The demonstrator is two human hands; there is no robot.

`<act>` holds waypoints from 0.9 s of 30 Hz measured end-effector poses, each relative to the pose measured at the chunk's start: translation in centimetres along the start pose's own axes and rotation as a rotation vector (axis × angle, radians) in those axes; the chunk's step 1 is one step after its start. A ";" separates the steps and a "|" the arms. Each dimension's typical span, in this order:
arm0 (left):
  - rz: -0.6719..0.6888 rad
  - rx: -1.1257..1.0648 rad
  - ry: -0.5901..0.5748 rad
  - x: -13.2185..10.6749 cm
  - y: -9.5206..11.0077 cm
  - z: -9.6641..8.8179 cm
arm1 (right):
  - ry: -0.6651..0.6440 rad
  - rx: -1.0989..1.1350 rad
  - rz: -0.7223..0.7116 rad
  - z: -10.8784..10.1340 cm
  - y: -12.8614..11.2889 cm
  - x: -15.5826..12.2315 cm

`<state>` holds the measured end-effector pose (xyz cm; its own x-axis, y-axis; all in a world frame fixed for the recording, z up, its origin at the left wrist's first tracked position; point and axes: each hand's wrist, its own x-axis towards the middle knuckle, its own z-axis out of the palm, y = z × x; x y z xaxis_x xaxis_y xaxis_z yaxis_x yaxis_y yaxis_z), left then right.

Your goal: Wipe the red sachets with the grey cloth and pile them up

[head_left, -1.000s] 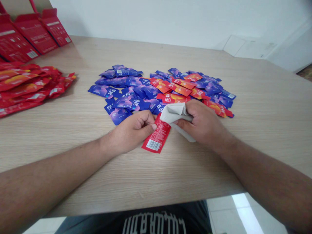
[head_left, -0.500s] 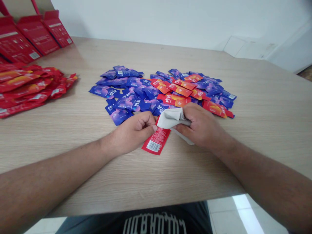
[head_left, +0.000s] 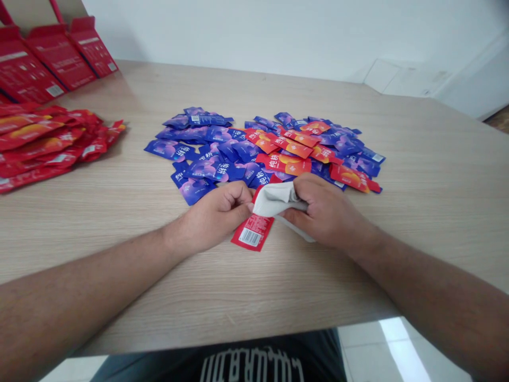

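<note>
"One wood-grain table [head_left: 222, 307] beneath both hands. Contents, by size?"

"Just beyond the hands, a mixed pile of blue and red sachets [head_left: 262, 140]. Beyond the left hand, at its far outer side, a row of red cartons [head_left: 61, 66]; nearer that hand, a heap of red packs [head_left: 51, 138]."

"Condition of the hands?"

"Right hand [head_left: 328, 212]: fingers curled, thumb pressing a folded pale cloth [head_left: 274, 197]. Left hand [head_left: 217, 212]: thumb and bent forefinger pinching the side edge of a red sachet [head_left: 258, 224]. The sachet lies between the hands, cloth across its middle. Contact with the table cannot be determined."

"Handling?"

"Judged light, thin and flexible, the film probably slippery; it should crease sooner than break. The side edge, where the left hand has it, appears the sound place to grip."

"Orientation?"

"Long axis slanted. Far end towards the pile, leaning to the right hand's side; near end, bearing a barcode [head_left: 250, 236], back between the wrists."
</note>
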<state>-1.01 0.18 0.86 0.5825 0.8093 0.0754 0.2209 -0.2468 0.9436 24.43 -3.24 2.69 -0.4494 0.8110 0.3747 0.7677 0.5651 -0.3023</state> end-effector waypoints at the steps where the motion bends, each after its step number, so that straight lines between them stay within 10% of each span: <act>1: -0.004 -0.009 -0.003 0.0 -0.1 0.0 | -0.016 0.003 -0.017 0.0 0.0 0.0; 27: -0.043 -0.006 0.097 0.1 0.0 0.1 | -0.076 0.002 -0.091 0.4 -1.3 -0.4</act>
<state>-0.83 0.20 0.80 0.4942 0.8669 0.0650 0.2398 -0.2078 0.9483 23.47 -4.25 2.53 -0.5508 0.7653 0.3330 0.7213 0.6372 -0.2715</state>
